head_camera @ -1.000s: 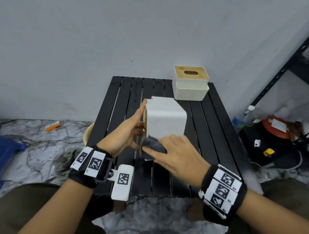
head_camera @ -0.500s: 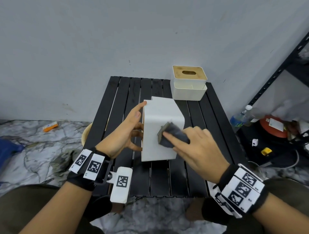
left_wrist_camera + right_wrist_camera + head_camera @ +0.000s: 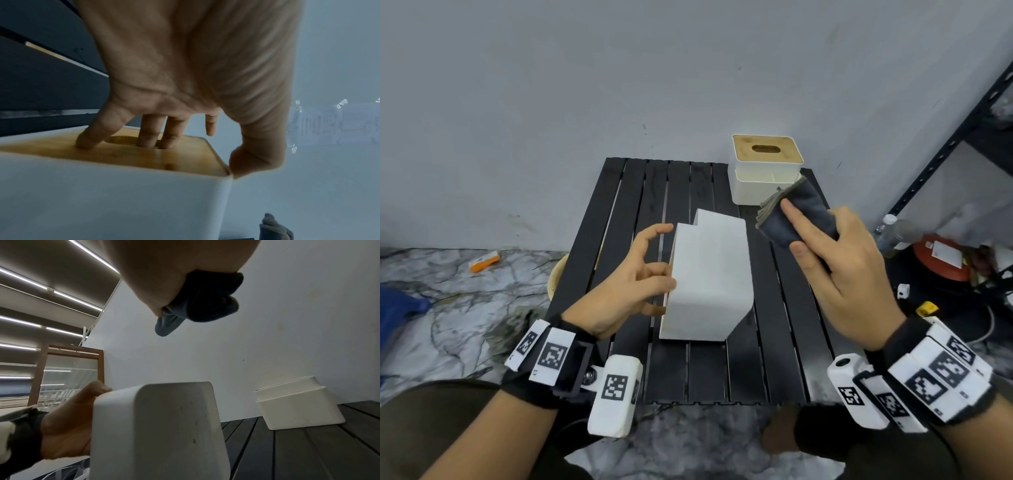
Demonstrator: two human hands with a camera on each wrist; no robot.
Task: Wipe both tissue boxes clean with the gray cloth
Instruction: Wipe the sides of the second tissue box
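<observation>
Each bare forearm (image 3: 465, 445) is wearing a black fabric wrist strap (image 3: 518, 389) carrying white blocks with black square-patterned markers (image 3: 553, 356) and a white rounded camera housing (image 3: 614, 394).

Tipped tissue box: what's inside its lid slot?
Two fingers of the left hand appear to dip into the slot of the tipped tissue box; the interior behind them is covered, tissues unseen.
</observation>
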